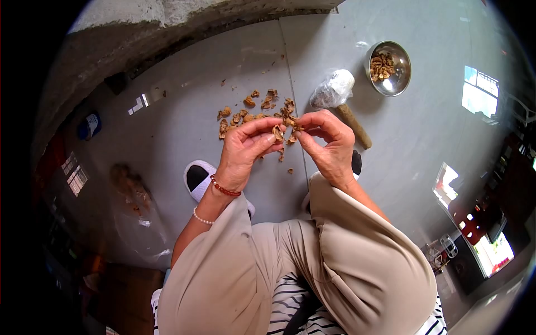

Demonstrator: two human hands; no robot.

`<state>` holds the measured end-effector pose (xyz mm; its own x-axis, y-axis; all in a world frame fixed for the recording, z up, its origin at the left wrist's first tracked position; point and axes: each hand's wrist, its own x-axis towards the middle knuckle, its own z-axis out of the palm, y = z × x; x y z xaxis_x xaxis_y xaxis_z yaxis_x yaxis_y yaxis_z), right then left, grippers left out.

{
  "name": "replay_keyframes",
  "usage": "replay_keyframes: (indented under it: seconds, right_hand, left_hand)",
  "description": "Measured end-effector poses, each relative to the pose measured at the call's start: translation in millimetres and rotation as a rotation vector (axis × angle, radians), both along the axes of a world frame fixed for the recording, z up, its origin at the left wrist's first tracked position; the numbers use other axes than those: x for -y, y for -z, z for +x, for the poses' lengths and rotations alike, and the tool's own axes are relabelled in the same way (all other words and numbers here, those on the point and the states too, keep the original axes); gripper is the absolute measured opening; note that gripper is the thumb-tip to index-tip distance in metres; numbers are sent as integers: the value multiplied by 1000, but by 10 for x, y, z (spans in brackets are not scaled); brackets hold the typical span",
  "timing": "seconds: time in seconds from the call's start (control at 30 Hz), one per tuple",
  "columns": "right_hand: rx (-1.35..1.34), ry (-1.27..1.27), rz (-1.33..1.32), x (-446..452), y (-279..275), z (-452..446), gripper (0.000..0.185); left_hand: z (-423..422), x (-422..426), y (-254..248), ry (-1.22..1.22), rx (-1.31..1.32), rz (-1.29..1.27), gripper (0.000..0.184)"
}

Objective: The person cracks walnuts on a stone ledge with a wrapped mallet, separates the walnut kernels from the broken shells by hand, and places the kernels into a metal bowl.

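Between the thumb and fingers of my left hand (pixel 241 149) is a piece of cracked walnut shell (pixel 277 133), its hollow side showing. My right hand (pixel 330 146) faces it closely, thumb and forefinger pinched together on a small brown walnut piece (pixel 298 129). Both hands are over the floor in front of my knees. Beneath and beyond them lie several broken walnut shells (pixel 249 101) in a loose scatter. A hammer-like tool lies to the right, its head wrapped in clear plastic (pixel 334 89) and its wooden handle (pixel 355 126) pointing towards me.
A steel bowl (pixel 401 81) with walnut kernels (pixel 382 67) stands at the upper right on the grey floor (pixel 391 162). To the left lies a clear plastic bag (pixel 137 215) with brown pieces inside. A blue-and-white container (pixel 89 127) is farther left; a rough ledge (pixel 111 44) runs along the top left.
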<state>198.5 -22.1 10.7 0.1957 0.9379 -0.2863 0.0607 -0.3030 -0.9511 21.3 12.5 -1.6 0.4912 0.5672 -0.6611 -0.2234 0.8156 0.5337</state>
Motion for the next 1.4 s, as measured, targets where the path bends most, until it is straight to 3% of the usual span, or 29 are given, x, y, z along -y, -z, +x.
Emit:
replay_keyframes:
  seconds: [0.13, 0.23, 0.33, 0.4, 0.57, 0.63, 1.03, 1.4]
  right_hand:
    - [68, 232, 8, -14, 47, 281, 16]
    - [262, 447, 109, -131, 48, 747, 17]
    - [735, 438, 99, -242, 7, 1094, 25]
    - [814, 405, 147, -263, -64, 1064, 29]
    - [342, -141, 38, -200, -282, 380, 24]
    - [175, -246, 41, -140, -215, 151, 24]
    - [-27, -287, -43, -108, -108, 20, 16]
    - [83, -298, -18, -82, -100, -14, 14]
  left_hand:
    - [-26, -21, -12, -37, 90, -76, 31]
    - [-26, -24, -20, -47, 118, -121, 29]
    - [-19, -26, -19, -41, 147, -186, 30]
    - [-28, -32, -16, -43, 187, -250, 30]
    - [-28, -17, 8, -51, 258, -305, 28]
    - [-17, -26, 1, -51, 234, -303, 27]
    - [-42, -29, -14, 15, 114, -249, 24]
    - [-23, -8, -30, 29, 48, -208, 24]
